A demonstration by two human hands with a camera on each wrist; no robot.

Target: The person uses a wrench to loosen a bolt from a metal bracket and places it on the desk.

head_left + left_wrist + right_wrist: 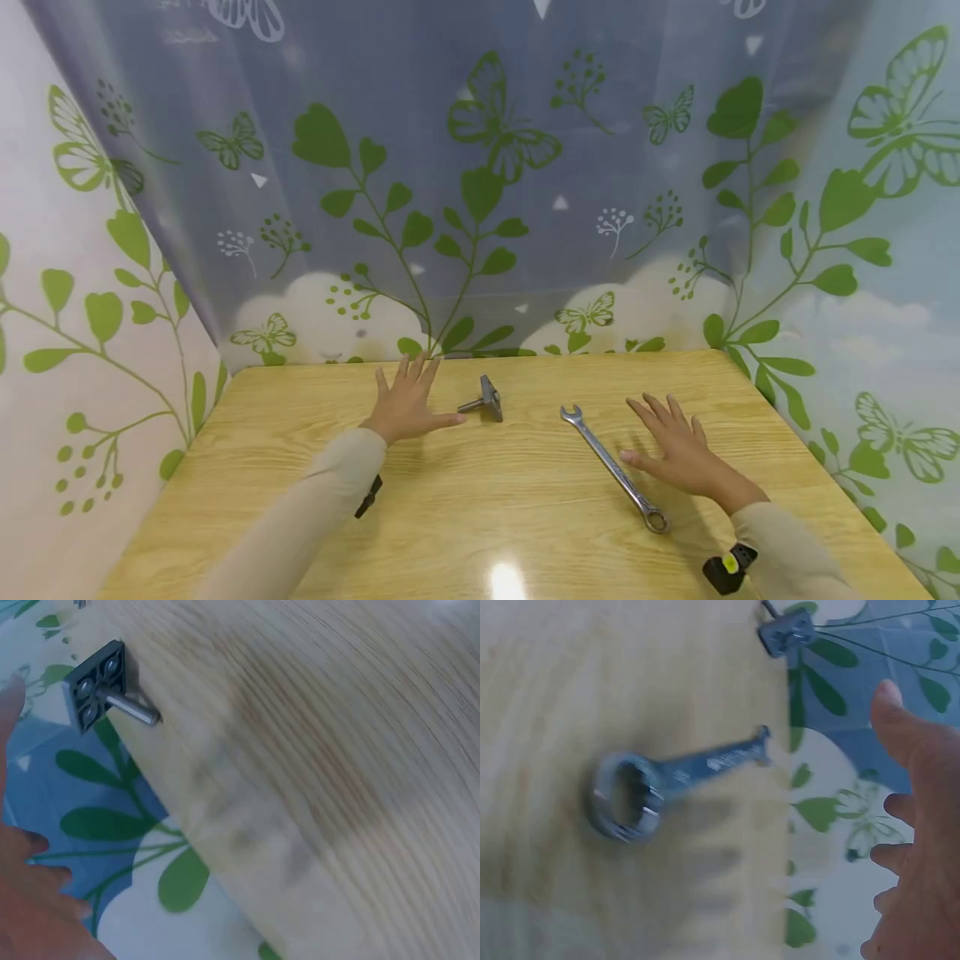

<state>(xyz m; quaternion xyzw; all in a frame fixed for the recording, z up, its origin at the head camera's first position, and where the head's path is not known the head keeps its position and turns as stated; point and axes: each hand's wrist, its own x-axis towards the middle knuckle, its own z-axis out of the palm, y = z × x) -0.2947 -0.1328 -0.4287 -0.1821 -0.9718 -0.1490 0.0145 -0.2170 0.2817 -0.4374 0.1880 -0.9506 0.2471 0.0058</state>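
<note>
Your spread hands flank a wrench (611, 464) and a bolt with a square plate (489, 397) on a wood-grain table (480, 500)

Right of centre, the wrench lies with its long axis slanting from far left to near right, forked end pointing far, ring end near. Farther off to its left, the bolt rests with its plate tipped on edge at the right and its threaded stem pointing left and slightly near. Your left hand (408, 408) holds nothing, fingers fanned toward the far edge, thumb reaching right near the stem. Your right hand (678, 450), also free, hovers just right of the wrench, fingers extended, thumb pointing left toward its shaft
</note>
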